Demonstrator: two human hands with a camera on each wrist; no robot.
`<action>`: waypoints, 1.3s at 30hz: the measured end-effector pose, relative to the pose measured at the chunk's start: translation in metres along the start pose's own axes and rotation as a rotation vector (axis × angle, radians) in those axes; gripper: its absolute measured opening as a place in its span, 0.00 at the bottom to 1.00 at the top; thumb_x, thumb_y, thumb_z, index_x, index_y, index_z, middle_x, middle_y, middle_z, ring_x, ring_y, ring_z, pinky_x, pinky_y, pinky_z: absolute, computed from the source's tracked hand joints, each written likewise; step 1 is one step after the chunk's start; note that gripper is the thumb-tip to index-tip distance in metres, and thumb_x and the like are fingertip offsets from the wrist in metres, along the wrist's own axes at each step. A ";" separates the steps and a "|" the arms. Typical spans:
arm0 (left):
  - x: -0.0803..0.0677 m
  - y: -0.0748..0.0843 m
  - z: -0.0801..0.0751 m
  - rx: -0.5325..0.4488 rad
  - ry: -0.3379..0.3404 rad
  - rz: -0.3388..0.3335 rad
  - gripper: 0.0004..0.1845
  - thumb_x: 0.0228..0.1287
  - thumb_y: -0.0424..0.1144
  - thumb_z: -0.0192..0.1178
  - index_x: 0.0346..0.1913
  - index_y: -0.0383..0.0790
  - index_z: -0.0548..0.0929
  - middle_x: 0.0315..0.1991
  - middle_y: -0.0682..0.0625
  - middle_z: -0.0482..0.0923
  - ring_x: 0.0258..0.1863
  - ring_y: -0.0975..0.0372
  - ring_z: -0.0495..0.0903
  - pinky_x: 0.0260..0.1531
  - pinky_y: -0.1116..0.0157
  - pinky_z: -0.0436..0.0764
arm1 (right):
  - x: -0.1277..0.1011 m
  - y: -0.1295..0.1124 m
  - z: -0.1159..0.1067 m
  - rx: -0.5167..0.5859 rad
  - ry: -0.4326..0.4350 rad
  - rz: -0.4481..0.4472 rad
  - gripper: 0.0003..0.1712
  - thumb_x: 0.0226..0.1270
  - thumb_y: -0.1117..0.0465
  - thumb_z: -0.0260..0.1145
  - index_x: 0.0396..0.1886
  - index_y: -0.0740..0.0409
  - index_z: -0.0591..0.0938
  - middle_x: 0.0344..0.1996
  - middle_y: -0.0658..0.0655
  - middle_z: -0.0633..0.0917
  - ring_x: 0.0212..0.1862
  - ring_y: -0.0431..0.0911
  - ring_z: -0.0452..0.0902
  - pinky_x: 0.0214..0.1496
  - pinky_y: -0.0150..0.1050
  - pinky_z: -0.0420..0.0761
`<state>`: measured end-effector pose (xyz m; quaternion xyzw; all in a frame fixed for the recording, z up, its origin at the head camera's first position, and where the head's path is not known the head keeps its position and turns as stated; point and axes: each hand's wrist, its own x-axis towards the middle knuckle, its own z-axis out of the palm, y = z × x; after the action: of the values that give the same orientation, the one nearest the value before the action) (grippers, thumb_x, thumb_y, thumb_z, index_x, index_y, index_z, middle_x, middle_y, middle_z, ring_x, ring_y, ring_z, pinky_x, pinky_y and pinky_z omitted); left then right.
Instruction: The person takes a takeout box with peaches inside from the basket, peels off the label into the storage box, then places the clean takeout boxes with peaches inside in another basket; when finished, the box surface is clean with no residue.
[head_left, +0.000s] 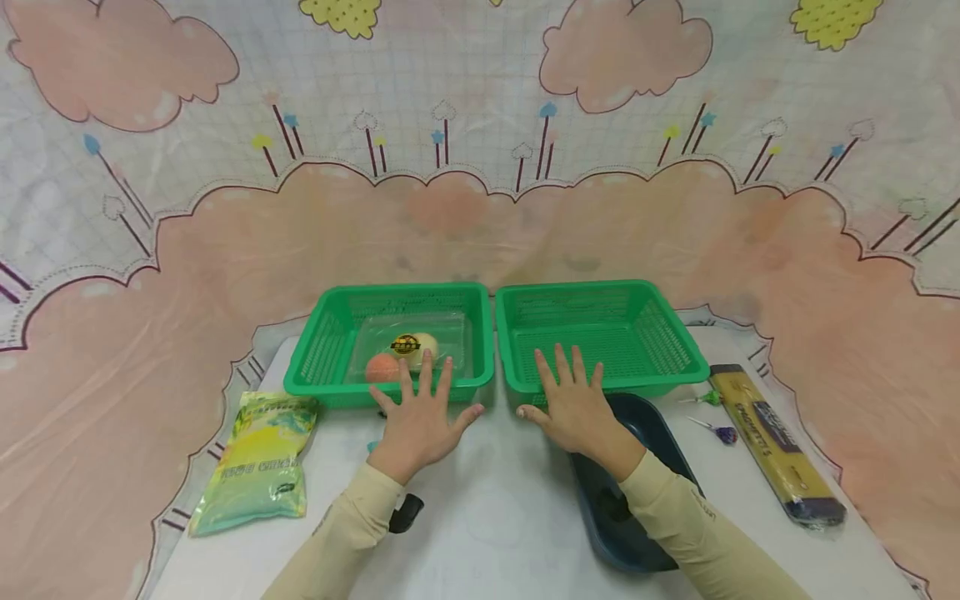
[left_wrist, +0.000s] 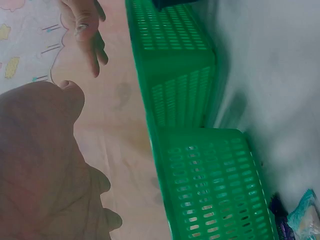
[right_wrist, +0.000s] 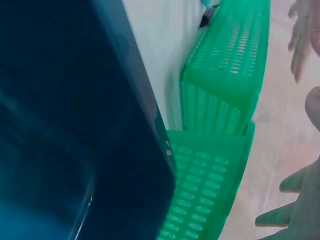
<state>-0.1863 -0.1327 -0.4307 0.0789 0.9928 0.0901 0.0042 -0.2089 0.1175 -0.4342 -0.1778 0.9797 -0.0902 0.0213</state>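
My left hand point(head_left: 422, 421) is held up with its fingers spread, overlapping the front of the left green basket point(head_left: 307, 387) in the head view. In that basket are a clear plastic box point(head_left: 450, 329), an orange-pink round thing point(head_left: 382, 367) and a pale round thing point(head_left: 426, 343) near a black and gold sticker point(head_left: 406, 344). Spread in the same way, my right hand point(head_left: 577, 412) overlaps the front rim of the right green basket point(head_left: 675, 383). Beneath my right wrist lies a dark blue tray point(head_left: 660, 437). Nothing is held in either hand.
A yellow-green bag point(head_left: 258, 462) lies at the left. On the right are a long yellow pack point(head_left: 776, 450) and small green point(head_left: 711, 398) and purple point(head_left: 725, 434) wrapped pieces. Small wrapped pieces point(left_wrist: 302, 220) lie before the left basket. A black object point(head_left: 406, 513) shows by my left sleeve.
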 end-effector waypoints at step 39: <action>-0.004 -0.041 0.015 -1.133 0.370 -0.441 0.30 0.80 0.66 0.47 0.46 0.37 0.73 0.21 0.55 0.61 0.17 0.65 0.62 0.22 0.66 0.67 | 0.059 -0.036 -0.026 0.571 0.099 -0.096 0.56 0.83 0.41 0.56 0.85 0.57 0.29 0.85 0.66 0.39 0.86 0.61 0.36 0.85 0.62 0.49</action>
<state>-0.1888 -0.1702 -0.4527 -0.1586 0.7684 0.6106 -0.1077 -0.2537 0.0678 -0.4022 -0.2060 0.9050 -0.3718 0.0185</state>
